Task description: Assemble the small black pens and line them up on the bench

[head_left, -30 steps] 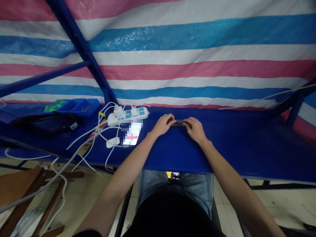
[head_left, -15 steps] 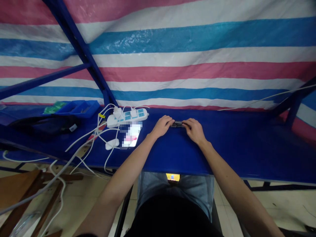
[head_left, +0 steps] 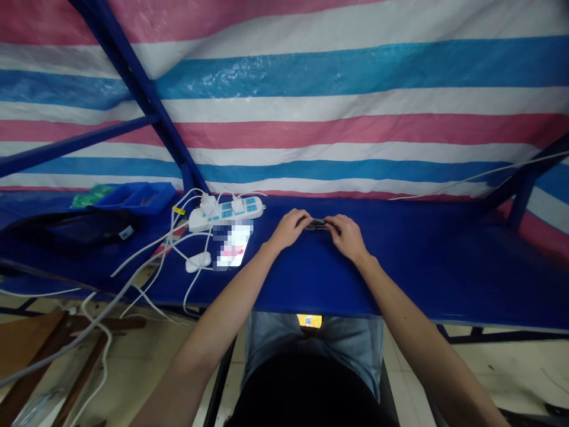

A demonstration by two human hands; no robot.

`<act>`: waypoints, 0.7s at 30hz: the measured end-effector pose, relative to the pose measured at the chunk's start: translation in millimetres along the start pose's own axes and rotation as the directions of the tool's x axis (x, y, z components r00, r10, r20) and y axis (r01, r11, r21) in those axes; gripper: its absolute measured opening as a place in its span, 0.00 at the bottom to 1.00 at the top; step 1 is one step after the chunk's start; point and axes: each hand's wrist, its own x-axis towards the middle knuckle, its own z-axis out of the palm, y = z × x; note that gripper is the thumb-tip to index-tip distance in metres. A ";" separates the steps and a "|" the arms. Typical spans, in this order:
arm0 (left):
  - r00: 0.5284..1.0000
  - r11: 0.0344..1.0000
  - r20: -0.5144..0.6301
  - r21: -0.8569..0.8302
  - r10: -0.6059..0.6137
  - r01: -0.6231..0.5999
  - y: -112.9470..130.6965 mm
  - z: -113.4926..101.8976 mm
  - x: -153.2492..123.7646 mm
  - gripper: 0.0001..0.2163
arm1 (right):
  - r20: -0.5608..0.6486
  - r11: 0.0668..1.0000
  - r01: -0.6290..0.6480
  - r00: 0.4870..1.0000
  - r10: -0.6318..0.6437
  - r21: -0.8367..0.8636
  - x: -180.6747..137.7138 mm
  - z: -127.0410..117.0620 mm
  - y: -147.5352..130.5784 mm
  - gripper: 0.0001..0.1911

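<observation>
Several slim dark rods, perhaps pens (head_left: 317,224), lie side by side on the blue table (head_left: 320,273). My left hand (head_left: 291,226) is closed round their left end, its fingertips pressed against them. At the opposite end, my right hand (head_left: 347,232) grips them between thumb and fingers. Only the middle of the bundle shows between the hands; the ends are covered by fingers. What exactly the rods are is too small to make out.
Left of my hands are a lit phone (head_left: 235,246), a white power strip (head_left: 226,213) with plugs, and a white adapter (head_left: 198,261) among loose cables. Farther left lie a dark bag (head_left: 84,231) and a blue divided tray (head_left: 142,197). A striped sheet (head_left: 338,130) hangs behind.
The view has shifted slightly, so everything sits a little farther left. Both hands stay at the ends of the dark rods, with only small finger movement.
</observation>
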 end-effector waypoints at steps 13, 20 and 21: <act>0.997 1.000 -0.077 -0.013 -0.010 0.009 -4.1 2.2 1.7 0.21 | -0.078 0.997 -0.065 0.995 0.062 -0.036 0.7 -9.5 12.3 0.11; 0.990 0.997 -0.115 -0.030 -0.077 0.074 -4.3 1.5 0.8 0.16 | -0.086 0.997 -0.080 0.993 0.078 -0.021 0.5 -10.8 15.6 0.11; 0.993 0.998 -0.100 -0.025 -0.064 0.062 -3.3 1.3 0.9 0.17 | -0.076 0.998 -0.066 0.995 0.065 -0.002 0.6 -8.9 14.4 0.12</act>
